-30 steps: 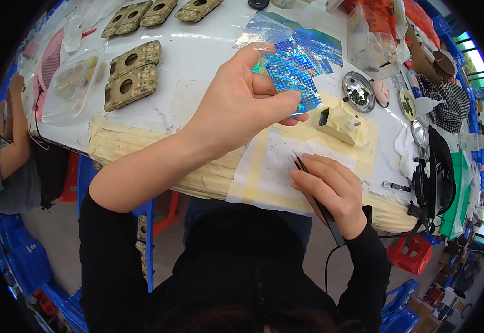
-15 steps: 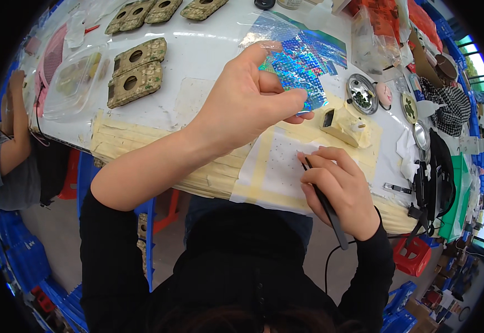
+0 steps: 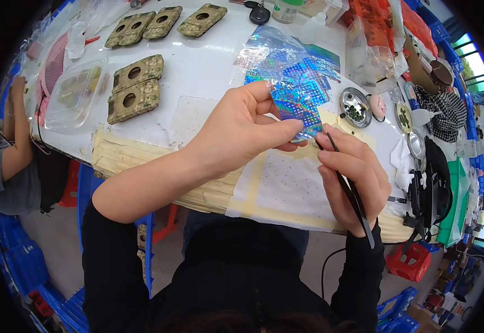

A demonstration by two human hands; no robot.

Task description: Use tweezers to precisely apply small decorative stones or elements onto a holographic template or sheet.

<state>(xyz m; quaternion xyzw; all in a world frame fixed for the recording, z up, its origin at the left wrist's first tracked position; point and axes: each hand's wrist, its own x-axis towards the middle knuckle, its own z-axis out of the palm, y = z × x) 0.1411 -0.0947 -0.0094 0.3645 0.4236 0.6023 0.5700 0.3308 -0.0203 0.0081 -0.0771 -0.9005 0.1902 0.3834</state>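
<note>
Pinched between the thumb and fingers of my left hand [image 3: 239, 125] is a small shiny blue holographic sheet [image 3: 297, 105], held up above the table. My right hand [image 3: 361, 175] grips black tweezers [image 3: 348, 191]. Their tips meet or come very close to the sheet's lower right corner; whether they touch it I cannot tell. Below both hands lies a white paper [image 3: 286, 186] with tiny dark specks, over yellow tape strips. More holographic sheets [image 3: 275, 50] and clear film lie just beyond my left hand.
Camouflage model tank hulls [image 3: 135, 101] stand at left, with a clear plastic box [image 3: 75, 91] beside them. A round metal dish [image 3: 356, 107] holds small green pieces, next to a pink oval object [image 3: 377, 106]. At right are a black bag [image 3: 437, 183] and a green tray [image 3: 453, 208].
My right hand has risen from the white paper with the tweezers, bringing their tips up to the holographic sheet. My left hand, still holding that sheet, sits slightly lower in the picture.
</note>
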